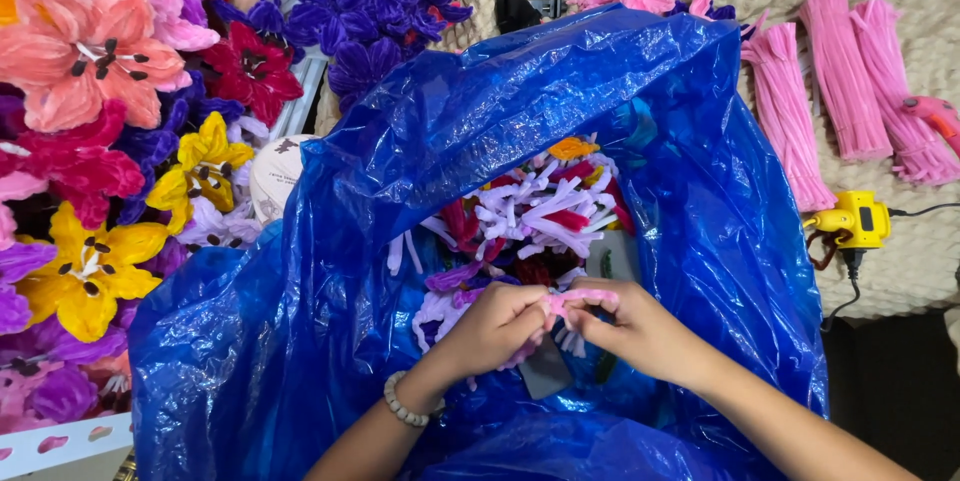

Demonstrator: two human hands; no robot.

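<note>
A pink pipe cleaner (585, 297) is held over the open mouth of a blue bag (300, 341). It is pinched at one end by the closed fingers of the left hand (492, 326) and at the other by those of the right hand (640, 329). It is judged light, fuzzy and easily bent, its wire core holding any shape given, so it is best gripped near the ends. Loose scraps (530, 211) are seen inside the bag.
</note>
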